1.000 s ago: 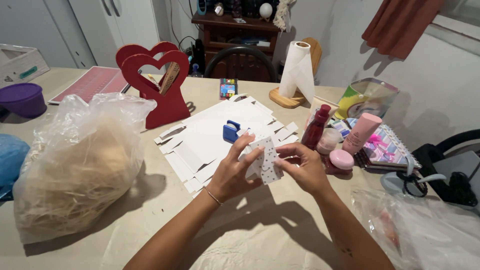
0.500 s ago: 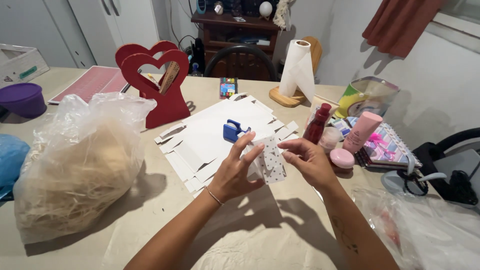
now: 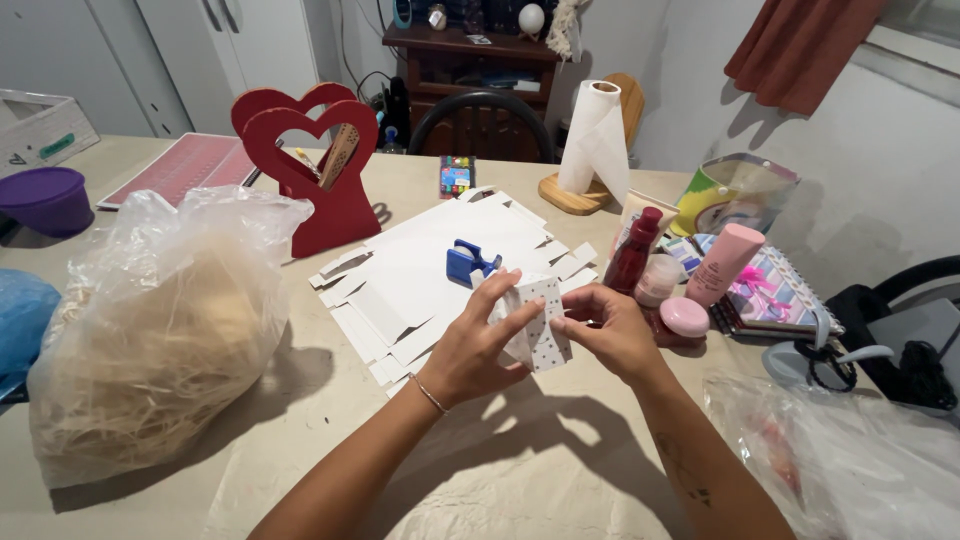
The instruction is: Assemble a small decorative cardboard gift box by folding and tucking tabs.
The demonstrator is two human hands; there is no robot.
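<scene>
Left hand (image 3: 478, 345) and right hand (image 3: 610, 330) both grip a small dotted white box (image 3: 535, 325), held between them above the table (image 3: 560, 470). Left fingers (image 3: 505, 295) wrap its near side; right fingertips pinch its right edge. Just beyond the hands: stack of flat white blanks (image 3: 420, 270) with a blue tape dispenser (image 3: 468, 262) on top. Right of the right hand: pink jar (image 3: 685, 317), red bottle (image 3: 632, 250). Far left of the left hand: bag of straw (image 3: 150, 330).

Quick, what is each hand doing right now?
Left hand: fingers closed on the small white dotted box.
Right hand: fingers pinching the same box.
</scene>
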